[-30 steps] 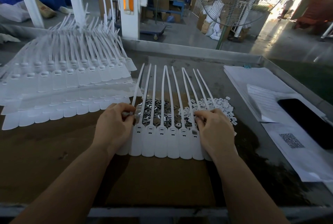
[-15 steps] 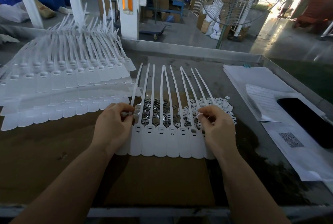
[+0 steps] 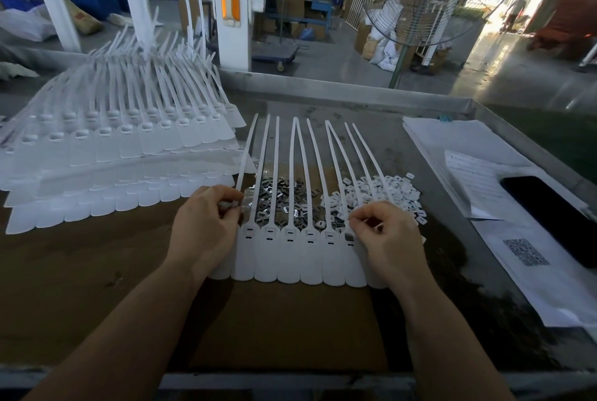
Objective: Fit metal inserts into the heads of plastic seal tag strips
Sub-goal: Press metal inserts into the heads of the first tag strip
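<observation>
A joined row of white seal tag strips [image 3: 298,258] lies flat in front of me, tails pointing away. Behind its heads sit a pile of shiny metal inserts [image 3: 284,197] and a pile of small white plastic caps [image 3: 384,190]. My left hand [image 3: 206,229] covers the row's left end, its fingertips pinching at the leftmost strip's head; what they hold is hidden. My right hand [image 3: 384,239] is at the row's right end, thumb and forefinger pinching a small piece just above a strip head; the piece is too small to name.
Stacked sheets of seal tag strips [image 3: 122,148] fill the left of the table. Papers [image 3: 478,181] and a black phone [image 3: 555,216] lie at the right. A raised metal rim [image 3: 355,90] bounds the table's far side. Brown cardboard [image 3: 284,320] covers the near surface.
My right hand lifted its fingers toward the cap pile, then came back down to the strip heads at the right end. My left hand has stayed in place.
</observation>
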Demonstrator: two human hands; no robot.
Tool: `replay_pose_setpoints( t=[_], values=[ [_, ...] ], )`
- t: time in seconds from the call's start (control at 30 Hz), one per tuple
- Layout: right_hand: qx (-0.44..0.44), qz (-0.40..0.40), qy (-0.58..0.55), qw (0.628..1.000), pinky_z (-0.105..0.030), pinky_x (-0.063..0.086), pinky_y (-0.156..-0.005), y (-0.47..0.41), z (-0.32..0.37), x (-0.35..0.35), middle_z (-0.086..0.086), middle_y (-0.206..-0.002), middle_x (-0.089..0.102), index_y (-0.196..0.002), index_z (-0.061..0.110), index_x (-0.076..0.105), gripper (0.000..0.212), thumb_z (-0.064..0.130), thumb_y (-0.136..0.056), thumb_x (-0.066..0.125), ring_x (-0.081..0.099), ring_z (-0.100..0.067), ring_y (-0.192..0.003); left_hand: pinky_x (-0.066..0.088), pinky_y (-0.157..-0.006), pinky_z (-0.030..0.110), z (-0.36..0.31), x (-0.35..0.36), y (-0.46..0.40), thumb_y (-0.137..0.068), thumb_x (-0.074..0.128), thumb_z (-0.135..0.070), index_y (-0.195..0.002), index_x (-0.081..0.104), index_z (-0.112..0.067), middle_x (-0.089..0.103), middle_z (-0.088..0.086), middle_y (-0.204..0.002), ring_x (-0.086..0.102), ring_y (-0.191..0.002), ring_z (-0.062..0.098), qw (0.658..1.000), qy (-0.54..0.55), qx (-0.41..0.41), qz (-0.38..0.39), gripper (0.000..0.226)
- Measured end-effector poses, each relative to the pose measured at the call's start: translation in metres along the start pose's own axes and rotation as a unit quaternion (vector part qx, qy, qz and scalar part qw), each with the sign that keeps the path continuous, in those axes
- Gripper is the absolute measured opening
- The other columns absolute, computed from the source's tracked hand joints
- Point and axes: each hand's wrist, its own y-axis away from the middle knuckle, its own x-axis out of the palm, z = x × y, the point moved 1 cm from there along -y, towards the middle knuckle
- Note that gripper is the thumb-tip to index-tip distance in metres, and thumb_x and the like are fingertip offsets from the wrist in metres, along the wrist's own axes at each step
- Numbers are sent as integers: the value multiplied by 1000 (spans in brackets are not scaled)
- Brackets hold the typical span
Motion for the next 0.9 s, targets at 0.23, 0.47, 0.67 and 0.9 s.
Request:
replay_pose_setpoints(
  t=[0.23, 0.47, 0.67, 0.9],
  values=[
    [-6, 47, 20, 999, -7, 38, -66, 0, 4, -1, 8, -85, 53, -67, 17, 58, 20, 5, -80, 66, 50, -8, -78, 41, -78, 25, 2, 0, 0, -88, 59, -12, -105, 66, -18, 55, -5, -99, 53, -92, 14, 1000, -1, 2, 0, 19],
    [-31, 65, 42, 997, -18, 38, -73, 0, 5, -2, 6, -86, 51, -69, 15, 57, 18, 4, -81, 64, 48, -11, -85, 38, -76, 23, 4, 1, -1, -88, 59, -11, -106, 65, -19, 51, -7, -97, 50, -89, 11, 1000, -5, 3, -2, 20],
    [-41, 74, 42, 996, -20, 38, -77, 0, 4, -3, 8, -87, 51, -70, 15, 61, 14, 7, -80, 67, 49, -11, -87, 39, -77, 22, 4, 1, -2, -88, 59, -11, -106, 65, -19, 52, -8, -97, 51, -90, 11, 1000, 0, 1, -3, 20],
    [-12, 77, 17, 997, -4, 39, -70, 1, 5, -5, 11, -91, 52, -72, 21, 64, 13, 10, -77, 71, 51, -5, -83, 40, -77, 22, 4, 1, -2, -88, 59, -11, -106, 65, -19, 57, -3, -101, 52, -90, 11, 1000, -1, 5, -2, 20]
  ],
)
